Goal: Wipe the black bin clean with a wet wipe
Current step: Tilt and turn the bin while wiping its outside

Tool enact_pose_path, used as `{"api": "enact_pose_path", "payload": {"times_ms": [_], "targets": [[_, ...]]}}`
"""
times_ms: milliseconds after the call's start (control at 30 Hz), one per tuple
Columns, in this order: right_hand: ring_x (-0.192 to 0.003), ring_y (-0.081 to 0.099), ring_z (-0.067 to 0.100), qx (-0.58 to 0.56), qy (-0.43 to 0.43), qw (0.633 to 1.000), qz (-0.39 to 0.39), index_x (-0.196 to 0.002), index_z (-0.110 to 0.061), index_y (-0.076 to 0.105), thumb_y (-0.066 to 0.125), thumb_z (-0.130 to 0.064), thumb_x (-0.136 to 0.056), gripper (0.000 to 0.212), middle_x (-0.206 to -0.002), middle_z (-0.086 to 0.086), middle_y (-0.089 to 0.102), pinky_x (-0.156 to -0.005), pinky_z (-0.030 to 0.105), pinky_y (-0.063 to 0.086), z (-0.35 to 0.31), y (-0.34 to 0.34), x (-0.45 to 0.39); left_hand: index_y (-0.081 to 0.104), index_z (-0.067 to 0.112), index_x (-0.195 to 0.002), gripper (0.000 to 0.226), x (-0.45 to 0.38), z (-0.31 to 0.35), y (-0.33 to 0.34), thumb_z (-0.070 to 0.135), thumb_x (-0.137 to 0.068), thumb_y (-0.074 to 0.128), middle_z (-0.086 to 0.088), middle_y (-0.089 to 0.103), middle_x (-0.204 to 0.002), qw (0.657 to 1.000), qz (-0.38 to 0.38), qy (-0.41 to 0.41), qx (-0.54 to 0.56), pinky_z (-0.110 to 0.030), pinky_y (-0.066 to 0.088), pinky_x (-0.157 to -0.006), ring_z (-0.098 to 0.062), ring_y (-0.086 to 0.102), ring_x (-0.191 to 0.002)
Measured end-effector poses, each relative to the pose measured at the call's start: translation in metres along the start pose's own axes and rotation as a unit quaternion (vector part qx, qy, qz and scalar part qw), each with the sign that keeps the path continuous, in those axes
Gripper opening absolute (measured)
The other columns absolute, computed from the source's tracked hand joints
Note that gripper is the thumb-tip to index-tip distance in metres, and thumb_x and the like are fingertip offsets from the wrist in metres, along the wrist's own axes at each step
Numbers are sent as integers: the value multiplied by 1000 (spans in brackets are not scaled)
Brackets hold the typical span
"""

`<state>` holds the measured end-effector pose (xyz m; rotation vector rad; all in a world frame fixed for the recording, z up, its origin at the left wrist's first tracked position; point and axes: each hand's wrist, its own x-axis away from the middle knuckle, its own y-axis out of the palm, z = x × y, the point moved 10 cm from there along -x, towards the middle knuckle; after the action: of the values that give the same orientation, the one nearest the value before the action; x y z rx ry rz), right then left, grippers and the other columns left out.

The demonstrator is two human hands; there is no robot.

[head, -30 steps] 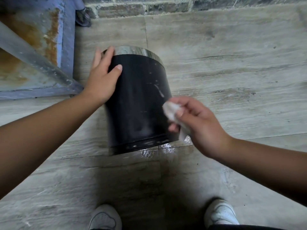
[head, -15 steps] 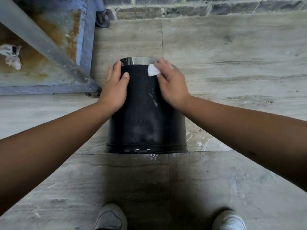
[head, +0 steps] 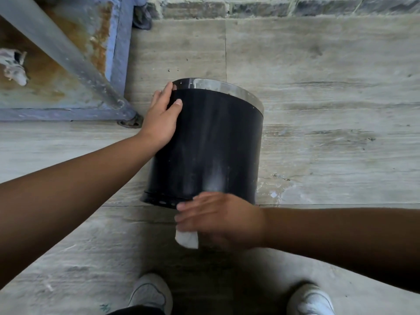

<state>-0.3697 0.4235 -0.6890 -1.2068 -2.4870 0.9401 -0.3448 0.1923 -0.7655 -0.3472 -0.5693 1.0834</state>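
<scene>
The black bin stands tilted on the tiled floor, with a silver band around its far rim. Pale streaks show on its near side. My left hand grips its upper left side, thumb on the black wall. My right hand is blurred at the bin's near bottom edge and holds a white wet wipe, which sticks out below the fingers.
A rusty blue metal frame with a grey diagonal bar stands to the left, its foot close to the bin. A brick wall runs along the back. Wet patches lie on the floor right of the bin. My white shoes are below.
My right hand swept with the wipe from the bin's top rim down to its bottom edge. The bin tilted to the right. My left hand kept its hold.
</scene>
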Motion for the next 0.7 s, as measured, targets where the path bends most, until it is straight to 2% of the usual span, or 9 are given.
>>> {"api": "enact_pose_path", "payload": {"times_ms": [100, 167, 200, 267, 367, 467, 533, 600, 700], "targets": [[-109, 67, 24, -71, 39, 994, 68, -115, 0, 68, 60, 7, -84, 32, -115, 15, 71, -99, 30, 50, -1, -17, 14, 22, 34, -150, 56, 3, 2, 0, 40, -97, 37, -1, 12, -162, 999, 4, 15, -38, -19, 7, -110, -9, 10, -146], [-97, 66, 5, -93, 123, 973, 174, -115, -7, 68, 57, -1, -89, 29, -109, 1, 73, -88, 10, 47, 23, -51, 30, 24, 33, -150, 53, 4, 6, -2, 36, -98, 37, -3, 12, -162, 997, 9, 36, -64, -15, 7, -106, -10, 10, -146], [-92, 64, -3, -100, 180, 950, 235, -113, -15, 69, 56, -6, -91, 27, -105, -10, 71, -82, 7, 46, 42, -69, 42, 26, 32, -149, 52, 4, 8, -4, 34, -99, 38, -4, 14, -161, 996, 10, 48, -73, -13, 7, -106, -9, 10, -146], [-79, 61, -4, -139, 307, 873, 352, -98, -32, 66, 58, -21, -96, 14, -85, -25, 65, -74, 17, 47, 95, -99, 77, 30, 31, -148, 50, 4, 9, -5, 30, -99, 39, -3, 19, -160, 995, 6, 66, -81, -10, 7, -106, -7, 12, -146], [-65, 52, 10, -180, 429, 758, 458, -83, -32, 57, 58, -41, -94, 14, -68, -11, 55, -66, 34, 47, 162, -121, 119, 28, 26, -150, 52, 4, 4, -6, 28, -99, 41, 2, 21, -160, 996, 0, 63, -65, -20, 8, -115, -6, 13, -145], [-69, 49, 17, -228, 459, 716, 474, -77, -28, 54, 61, -41, -93, 21, -70, -2, 54, -67, 35, 43, 196, -103, 119, 24, 30, -151, 56, 7, -2, -6, 33, -98, 42, 7, 20, -160, 998, -8, 44, -42, -31, 11, -119, -5, 14, -145], [-66, 46, 13, -274, 454, 689, 494, -74, -28, 52, 60, -40, -93, 24, -70, -3, 51, -65, 34, 40, 200, -80, 109, 25, 30, -151, 57, 8, -3, -7, 33, -97, 43, 6, 21, -159, 999, -6, 41, -31, -33, 12, -120, -5, 14, -145], [-60, 43, 4, -278, 457, 690, 487, -73, -31, 49, 56, -41, -95, 25, -69, -8, 50, -60, 30, 39, 190, -64, 103, 25, 29, -151, 57, 8, -2, -7, 33, -97, 43, 5, 20, -160, 998, -5, 44, -33, -33, 11, -120, -5, 14, -145], [-68, 47, 1, -241, 428, 765, 417, -75, -34, 53, 58, -28, -93, 21, -77, -12, 54, -67, 25, 39, 162, -49, 101, 24, 32, -151, 57, 8, -5, -8, 37, -96, 40, 6, 20, -160, 998, -15, 43, -36, -35, 12, -120, -5, 13, -146]]}}
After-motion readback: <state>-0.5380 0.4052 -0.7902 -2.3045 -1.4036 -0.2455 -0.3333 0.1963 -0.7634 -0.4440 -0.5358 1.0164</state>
